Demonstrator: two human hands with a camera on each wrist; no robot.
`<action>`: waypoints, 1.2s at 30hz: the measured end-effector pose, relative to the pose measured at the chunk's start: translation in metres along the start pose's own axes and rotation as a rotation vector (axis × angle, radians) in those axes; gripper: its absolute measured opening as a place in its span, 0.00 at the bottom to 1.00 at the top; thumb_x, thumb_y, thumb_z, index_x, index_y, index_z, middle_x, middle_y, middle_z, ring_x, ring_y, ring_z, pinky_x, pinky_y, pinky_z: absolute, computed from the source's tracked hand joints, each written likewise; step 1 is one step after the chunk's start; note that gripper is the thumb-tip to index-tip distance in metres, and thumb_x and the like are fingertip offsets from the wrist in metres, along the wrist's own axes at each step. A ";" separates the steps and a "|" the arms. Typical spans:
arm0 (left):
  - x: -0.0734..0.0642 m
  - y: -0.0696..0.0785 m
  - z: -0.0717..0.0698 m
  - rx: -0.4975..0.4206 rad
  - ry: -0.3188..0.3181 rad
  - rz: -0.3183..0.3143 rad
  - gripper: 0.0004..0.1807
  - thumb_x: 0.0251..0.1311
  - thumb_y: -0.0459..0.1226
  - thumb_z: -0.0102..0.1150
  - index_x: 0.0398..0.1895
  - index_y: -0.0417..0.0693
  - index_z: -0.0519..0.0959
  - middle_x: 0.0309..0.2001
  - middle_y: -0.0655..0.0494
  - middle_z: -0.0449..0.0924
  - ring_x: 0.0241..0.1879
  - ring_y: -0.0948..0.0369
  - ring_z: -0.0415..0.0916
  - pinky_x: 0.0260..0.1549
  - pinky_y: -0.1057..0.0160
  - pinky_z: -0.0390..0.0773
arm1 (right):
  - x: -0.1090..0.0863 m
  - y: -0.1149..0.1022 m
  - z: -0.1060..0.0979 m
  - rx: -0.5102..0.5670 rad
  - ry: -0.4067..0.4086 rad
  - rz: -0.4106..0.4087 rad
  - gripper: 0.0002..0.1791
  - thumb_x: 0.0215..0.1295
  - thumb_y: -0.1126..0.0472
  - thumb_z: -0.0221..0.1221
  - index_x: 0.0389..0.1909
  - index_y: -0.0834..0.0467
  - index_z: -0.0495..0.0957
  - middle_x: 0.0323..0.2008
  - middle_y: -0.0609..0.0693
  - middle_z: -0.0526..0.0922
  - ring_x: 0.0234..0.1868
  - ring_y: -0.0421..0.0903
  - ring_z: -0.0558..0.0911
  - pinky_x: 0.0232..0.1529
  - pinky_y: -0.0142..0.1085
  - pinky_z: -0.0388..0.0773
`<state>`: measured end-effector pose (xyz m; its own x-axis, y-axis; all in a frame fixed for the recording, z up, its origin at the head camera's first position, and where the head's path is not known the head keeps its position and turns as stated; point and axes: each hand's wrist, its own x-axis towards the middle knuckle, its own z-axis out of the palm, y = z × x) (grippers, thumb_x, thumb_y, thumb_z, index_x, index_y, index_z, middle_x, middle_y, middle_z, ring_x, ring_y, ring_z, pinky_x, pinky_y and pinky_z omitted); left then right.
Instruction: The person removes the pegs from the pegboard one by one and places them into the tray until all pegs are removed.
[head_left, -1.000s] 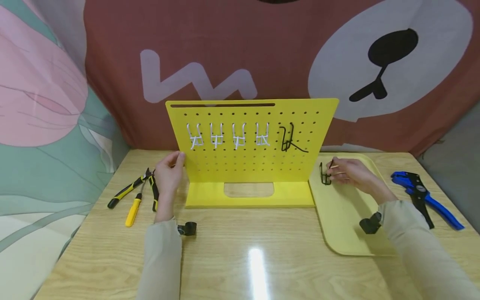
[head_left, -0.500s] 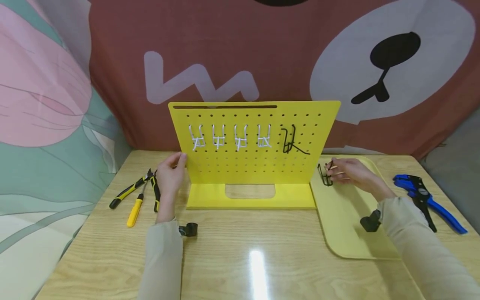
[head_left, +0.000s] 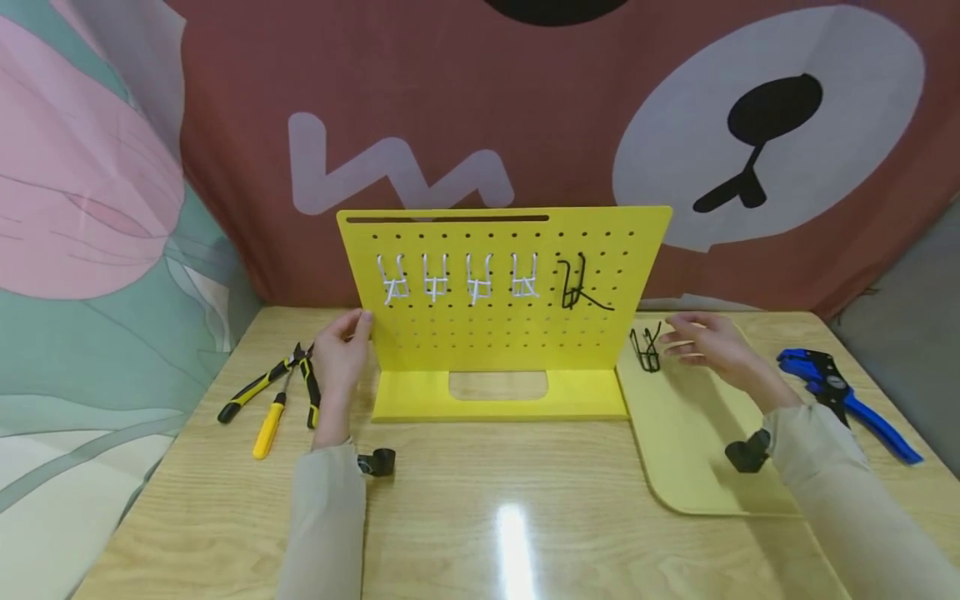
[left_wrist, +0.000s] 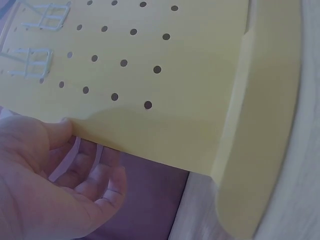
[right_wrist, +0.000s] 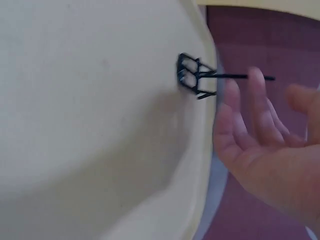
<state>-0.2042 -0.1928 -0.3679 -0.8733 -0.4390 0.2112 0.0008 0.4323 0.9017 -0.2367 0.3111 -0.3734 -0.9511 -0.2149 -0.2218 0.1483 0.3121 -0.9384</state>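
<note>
A yellow pegboard (head_left: 495, 342) stands upright on its base. My left hand (head_left: 341, 350) pinches its left edge, the thumb on the front face and the fingers behind in the left wrist view. Several white wire hooks (head_left: 435, 279) and one black wire hook (head_left: 573, 287) hang on the board. Another black wire hook (head_left: 647, 354) stands in the pale yellow tray (head_left: 675, 467), its prongs pointing up. Close to its right side is my right hand (head_left: 712, 350), fingers loosely bent and holding nothing. In the right wrist view a fingertip overlaps the hook's long prong (right_wrist: 232, 76); contact cannot be told.
Left of the board lie yellow-and-black pliers (head_left: 258, 392) and a yellow-handled screwdriver (head_left: 268, 429). A blue-and-black hand tool (head_left: 847, 396) lies right of the tray. A printed cloth (head_left: 465, 100) hangs behind the wooden table (head_left: 442, 517).
My right hand has let go of the black wire hook, which stays in the tray, and has drawn slightly right with its fingers loosened. The left hand keeps its hold on the pegboard.
</note>
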 end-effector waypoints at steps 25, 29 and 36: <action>0.002 -0.003 -0.001 -0.149 0.017 -0.044 0.16 0.64 0.41 0.60 0.48 0.38 0.82 0.44 0.42 0.82 0.31 0.71 0.76 0.28 0.76 0.72 | -0.051 -0.030 0.104 0.500 0.024 -0.392 0.07 0.73 0.63 0.51 0.45 0.56 0.77 0.32 0.47 0.84 0.36 0.43 0.83 0.37 0.32 0.80; 0.001 -0.002 -0.001 -0.159 0.019 -0.051 0.16 0.64 0.40 0.60 0.48 0.38 0.82 0.44 0.42 0.82 0.29 0.73 0.75 0.28 0.76 0.72 | -0.046 -0.032 0.112 0.599 -0.049 -0.465 0.10 0.75 0.64 0.47 0.45 0.60 0.77 0.34 0.50 0.84 0.38 0.45 0.83 0.39 0.33 0.80; 0.003 -0.002 0.001 -0.161 0.019 -0.060 0.16 0.64 0.41 0.60 0.48 0.38 0.83 0.43 0.43 0.82 0.31 0.70 0.76 0.28 0.75 0.72 | -0.037 -0.045 0.119 0.702 -0.088 -0.515 0.11 0.75 0.62 0.46 0.48 0.60 0.76 0.35 0.52 0.83 0.38 0.47 0.83 0.39 0.34 0.79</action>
<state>-0.2071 -0.1940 -0.3701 -0.8647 -0.4760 0.1605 0.0279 0.2735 0.9615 -0.1757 0.1945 -0.3545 -0.9256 -0.2524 0.2821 -0.1338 -0.4789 -0.8676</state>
